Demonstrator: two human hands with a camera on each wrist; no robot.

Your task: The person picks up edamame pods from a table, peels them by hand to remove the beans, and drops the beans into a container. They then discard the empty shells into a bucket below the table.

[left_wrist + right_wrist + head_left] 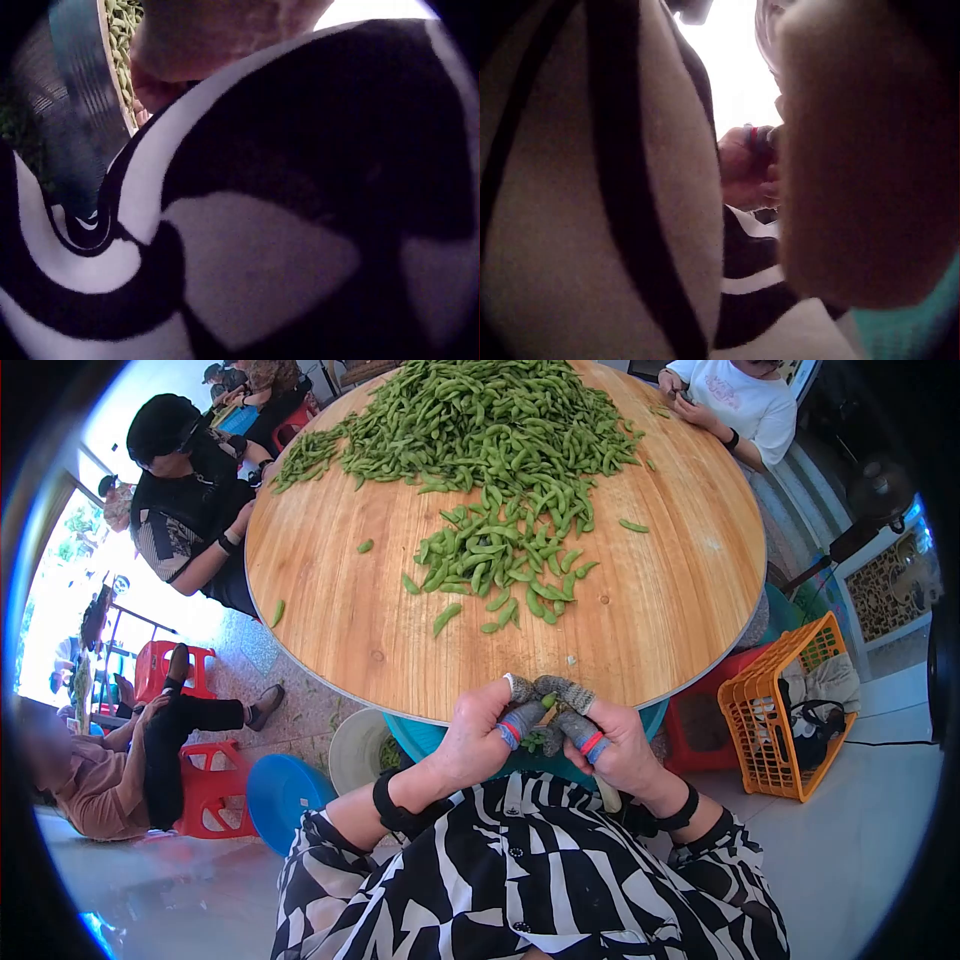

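Note:
At the near edge of the round table, my left hand [474, 732] and right hand [622, 748] meet fingertip to fingertip. Grey knitted covers wrap several fingers, held by red and blue bands. Between the fingertips both hands pinch a green soybean pod [549, 701], mostly hidden by the fingers. Below them a teal tub [405, 735] shows dark green bits inside. The left wrist view is mostly patterned cloth [270, 255], with soybean pods [120, 37] past a forearm. In the right wrist view, the left hand [742, 171] appears with its red band.
A big heap of soybean pods [490, 420] covers the far side of the wooden table [330, 590], with a smaller pile nearer. People sit left and right of it. An orange crate [770, 710] stands right; a blue basin [285, 795] and a pale bucket [357, 745] stand left.

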